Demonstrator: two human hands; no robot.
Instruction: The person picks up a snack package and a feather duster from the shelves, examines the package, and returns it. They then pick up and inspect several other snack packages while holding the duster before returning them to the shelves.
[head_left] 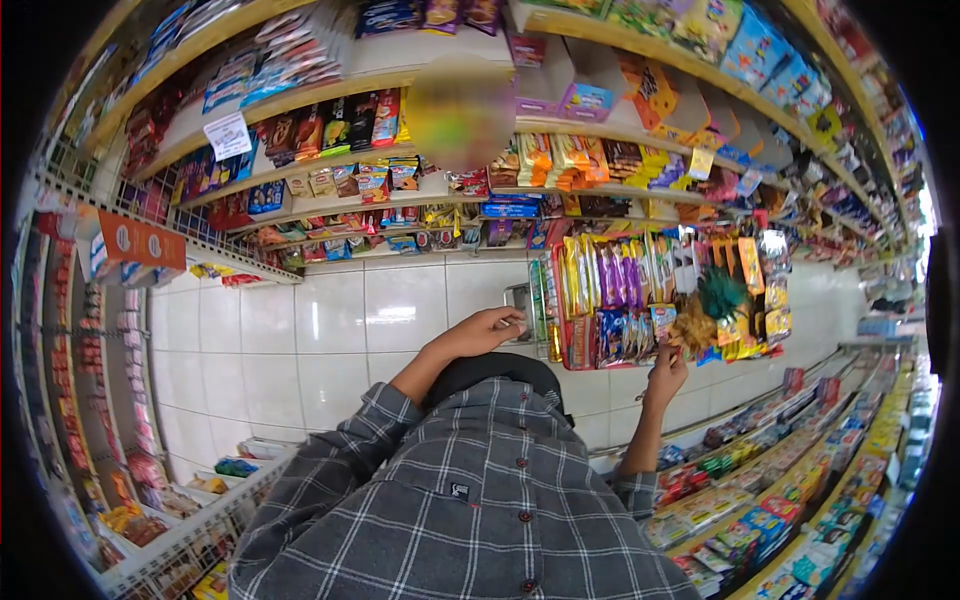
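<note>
A tray of packaged snacks (630, 275), in upright and flat rows of yellow, purple, white and blue packs, stands in front of me to the right. My right hand (667, 375) is closed at the near edge of the tray, on the end of a feather duster (722, 292) with green and golden-brown tufts. The tufts lie over the packs. My left hand (487, 330) is held in front of my waist, its fingers loosely bent and holding nothing. Its fingertips are right by the grey metal frame (517, 297) at the tray's left end.
Shelves of chocolate and biscuit packs (340, 125) run along the aisle ahead. Low racks of small boxes (760, 490) line the lower right, and a wire rack (190, 530) stands at the lower left. White floor tiles (325, 310) lie between them.
</note>
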